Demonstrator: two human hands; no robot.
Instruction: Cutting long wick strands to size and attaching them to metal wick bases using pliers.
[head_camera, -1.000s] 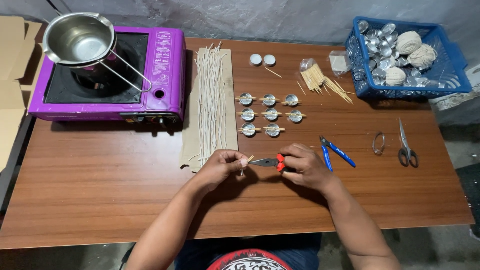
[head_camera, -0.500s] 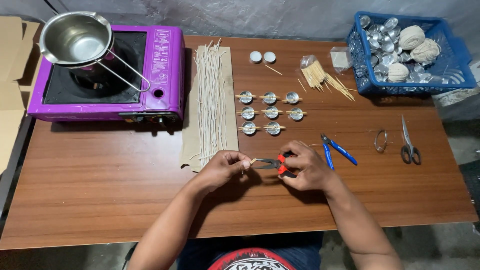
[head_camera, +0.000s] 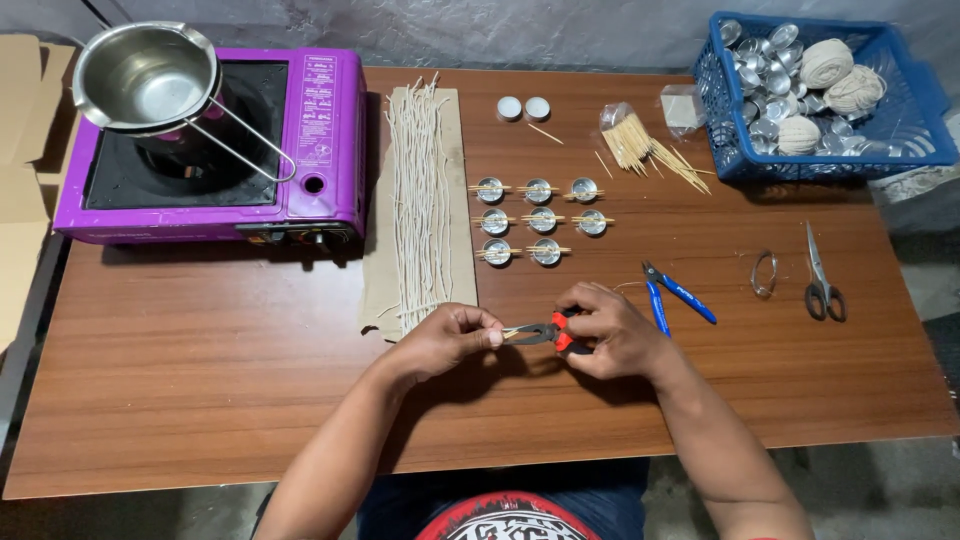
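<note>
Your wooden table (head_camera: 200, 380), purple stove (head_camera: 215, 150) far-left of your grip, cardboard strip (head_camera: 378, 270) beside it (wicks atop), blue cutters (head_camera: 672, 295) just right, scissors (head_camera: 822, 280) farther right.

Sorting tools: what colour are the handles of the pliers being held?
Red and black, on the pliers in the head view.

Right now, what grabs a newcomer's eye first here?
Probably the purple stove at the table's far left, with a steel pot on it. Next, the two hands at the near centre: the right hand grips red-handled pliers whose tips meet a small piece pinched by the left hand. Far right, a blue basket holds metal cups and string balls.
</note>
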